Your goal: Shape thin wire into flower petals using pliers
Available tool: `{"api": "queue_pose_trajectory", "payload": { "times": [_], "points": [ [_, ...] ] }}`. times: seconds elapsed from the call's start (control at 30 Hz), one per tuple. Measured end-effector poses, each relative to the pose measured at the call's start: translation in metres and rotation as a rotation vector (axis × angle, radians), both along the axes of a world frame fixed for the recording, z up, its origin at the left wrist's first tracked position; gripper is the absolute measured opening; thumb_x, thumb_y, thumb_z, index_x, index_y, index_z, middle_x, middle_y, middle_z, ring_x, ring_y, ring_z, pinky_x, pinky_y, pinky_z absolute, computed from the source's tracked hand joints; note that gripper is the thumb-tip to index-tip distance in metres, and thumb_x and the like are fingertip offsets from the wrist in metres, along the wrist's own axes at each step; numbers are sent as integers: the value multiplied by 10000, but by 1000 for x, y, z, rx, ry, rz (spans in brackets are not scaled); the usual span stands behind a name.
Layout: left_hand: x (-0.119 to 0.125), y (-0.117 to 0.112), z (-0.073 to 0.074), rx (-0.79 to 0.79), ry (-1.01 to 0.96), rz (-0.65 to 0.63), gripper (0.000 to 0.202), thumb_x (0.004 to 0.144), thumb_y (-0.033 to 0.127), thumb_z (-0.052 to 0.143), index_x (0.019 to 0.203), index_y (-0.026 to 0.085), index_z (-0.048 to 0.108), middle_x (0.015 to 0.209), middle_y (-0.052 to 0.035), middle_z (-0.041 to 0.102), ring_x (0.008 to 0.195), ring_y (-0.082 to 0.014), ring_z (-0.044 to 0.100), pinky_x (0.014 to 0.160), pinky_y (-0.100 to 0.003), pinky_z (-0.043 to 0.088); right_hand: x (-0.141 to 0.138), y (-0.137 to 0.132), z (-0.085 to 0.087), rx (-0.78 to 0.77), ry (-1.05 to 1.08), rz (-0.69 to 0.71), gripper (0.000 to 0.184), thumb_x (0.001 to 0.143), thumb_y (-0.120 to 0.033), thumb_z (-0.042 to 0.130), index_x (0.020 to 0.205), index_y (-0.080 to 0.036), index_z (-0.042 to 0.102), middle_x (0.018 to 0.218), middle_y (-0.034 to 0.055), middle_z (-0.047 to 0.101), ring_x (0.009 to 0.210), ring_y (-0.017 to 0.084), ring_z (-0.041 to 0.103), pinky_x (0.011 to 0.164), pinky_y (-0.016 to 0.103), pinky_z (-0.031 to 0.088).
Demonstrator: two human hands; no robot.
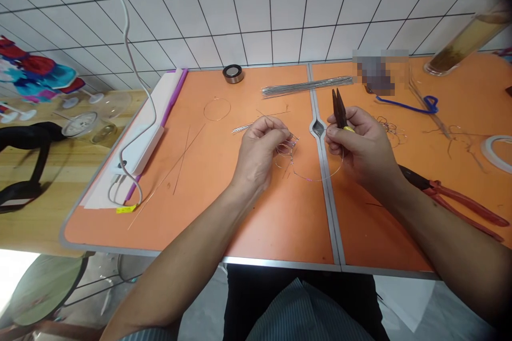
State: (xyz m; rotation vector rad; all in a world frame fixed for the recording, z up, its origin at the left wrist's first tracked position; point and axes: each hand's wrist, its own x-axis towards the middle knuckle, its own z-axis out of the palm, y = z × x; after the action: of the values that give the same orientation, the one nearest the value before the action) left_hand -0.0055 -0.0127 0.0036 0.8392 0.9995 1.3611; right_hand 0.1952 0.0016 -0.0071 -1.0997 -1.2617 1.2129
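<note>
I've got the left hand (262, 150) bent in close, thumb and fingertips pinched together on the wirework (291, 145) — a small tangle of loops at my three o'clock from its knuckles. A thin strand with pinkish beads sags from it, curving round to the fingers of the right hand (360, 138); whether they grip its end, I can't tell. That right hand is curled closed round the pliers (340, 112), dark nose up toward twelve, a narrow gap between the prongs.

Now outward, the clock centred between the hands. A twisted rod (242, 128) sits near the left fingertips, between nine and ten. The wire bundle (308, 87) lies at twelve, across the table's grey seam (328, 208). At ten there's a wire ring (217, 98), with the tape roll (233, 74) beyond it. Two thin wires (183, 153) cross at nine, the white box (148, 144) further out that way.

Over on the right — a wire tangle (390, 130) near three, blue wire (408, 107) and a jar (460, 54) around two, red-handled cutters (437, 189) just past three, beside the right forearm.
</note>
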Motion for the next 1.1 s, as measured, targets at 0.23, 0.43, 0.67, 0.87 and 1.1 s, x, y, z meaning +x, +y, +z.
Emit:
{"api": "queue_pose_trajectory", "payload": {
  "times": [0.23, 0.43, 0.67, 0.87, 1.1],
  "points": [
    [0, 0, 0, -9, -1, -28, 117, 736, 143, 762, 740, 202, 661, 756, -7, 690, 662, -130, 661, 643, -269, 506, 0, -3, 2, 65, -120, -54, 191, 882, -333, 757, 1027, -286, 642, 900, 42, 616, 742, 200, 574, 641, 377, 482],
    [-1, 1, 0, -3, 15, -31, 124, 749, 156, 776, 740, 205, 662, 743, -9, 704, 661, -128, 662, 641, -263, 504, 0, -3, 3, 64, -128, -73, 201, 875, -342, 782, 1018, -286, 653, 915, 46, 638, 756, 203, 595, 648, 380, 498],
    [-3, 1, 0, 23, 32, -36, 117, 776, 154, 778, 763, 206, 675, 751, -10, 716, 651, -122, 661, 641, -262, 499, 1, -2, 2, 53, -96, -45, 174, 890, -310, 763, 1020, -281, 650, 899, 33, 627, 711, 175, 568, 626, 363, 497],
    [-4, 1, 1, 22, 28, -39, 118, 769, 153, 789, 764, 204, 682, 759, -12, 720, 658, -125, 669, 646, -260, 509, 1, -1, 2, 38, -116, -55, 216, 878, -373, 788, 1017, -286, 648, 921, 48, 630, 740, 197, 580, 625, 376, 495],
    [-5, 3, 0, 16, 4, -14, 133, 745, 137, 806, 748, 196, 687, 729, -9, 706, 643, -126, 670, 633, -255, 532, 2, 0, -2, 39, -62, -11, 168, 898, -323, 770, 1017, -275, 662, 891, 28, 620, 671, 163, 525, 624, 360, 470]
  ]
}}
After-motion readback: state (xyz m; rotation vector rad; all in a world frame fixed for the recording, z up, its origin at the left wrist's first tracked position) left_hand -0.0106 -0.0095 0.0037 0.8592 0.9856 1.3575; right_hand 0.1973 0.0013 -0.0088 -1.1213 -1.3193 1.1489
